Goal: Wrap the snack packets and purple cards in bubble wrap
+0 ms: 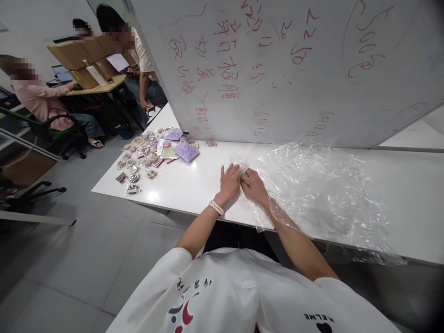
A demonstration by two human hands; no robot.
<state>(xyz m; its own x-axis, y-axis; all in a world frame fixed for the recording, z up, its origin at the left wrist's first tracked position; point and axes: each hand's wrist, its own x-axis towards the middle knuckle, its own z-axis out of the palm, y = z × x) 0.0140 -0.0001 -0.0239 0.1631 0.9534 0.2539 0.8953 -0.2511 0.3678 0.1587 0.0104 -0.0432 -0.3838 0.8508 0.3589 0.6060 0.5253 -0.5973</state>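
Note:
My left hand (230, 182), with a pale band on the wrist, rests at the left edge of a large crumpled heap of clear plastic film (319, 185). Its outer finger sticks out while the others bend inward to the film's edge. Touching it fingertip to fingertip, my right hand (255, 186) has its fingers curled over the same edge. Both appear to pinch the film; the exact grip is partly hidden. Some of the film lies over my right forearm.
Left on the white table (208, 185) lie many small wrapped pieces (145, 150) and purple packets (186, 151). A whiteboard (277, 69) with red writing stands along the back. Several people sit at a desk (97, 88) beyond, at upper left.

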